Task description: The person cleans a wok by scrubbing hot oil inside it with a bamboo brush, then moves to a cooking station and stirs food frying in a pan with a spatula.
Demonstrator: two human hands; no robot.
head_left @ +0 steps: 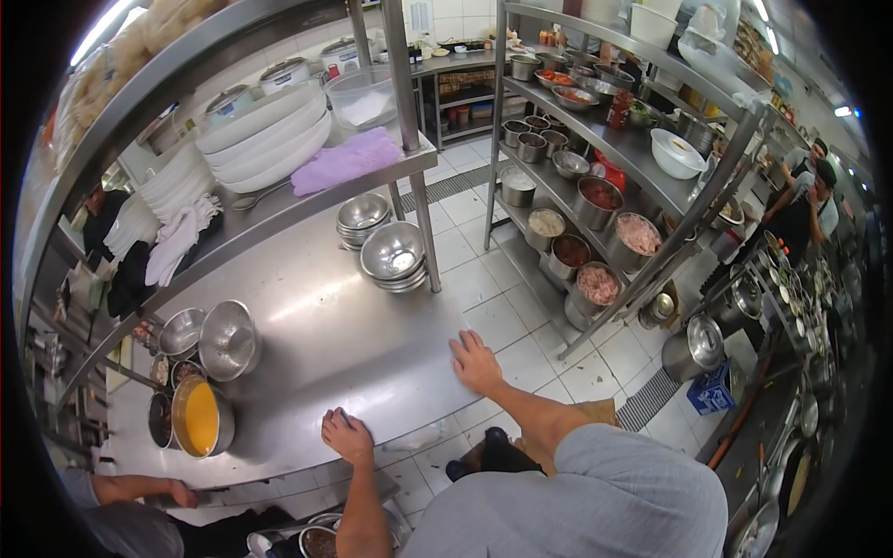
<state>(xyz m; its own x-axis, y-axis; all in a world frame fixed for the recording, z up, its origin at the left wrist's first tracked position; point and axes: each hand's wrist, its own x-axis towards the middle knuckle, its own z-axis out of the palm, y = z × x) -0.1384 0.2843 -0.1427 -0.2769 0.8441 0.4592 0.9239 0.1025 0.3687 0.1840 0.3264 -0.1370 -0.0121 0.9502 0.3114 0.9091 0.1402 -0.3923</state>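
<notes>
My left hand (347,435) rests on the front edge of the steel table (307,358), fingers apart and slightly bent, with nothing in it. At the table's right end, my right hand (476,361) lies palm down on the edge, its fingers stretched out and holding nothing. Left of my left hand stands a steel pot of yellow liquid (201,418), next to a perforated metal colander (229,340) and several smaller metal bowls. Stacked steel bowls (394,256) sit toward the back right of the table, beyond both hands.
White dishes (265,139) and a purple cloth (345,160) lie on the shelf above the table. A metal rack (642,149) to the right holds pots of food. Another person's arm (139,489) is at the lower left; other people (802,200) stand far right.
</notes>
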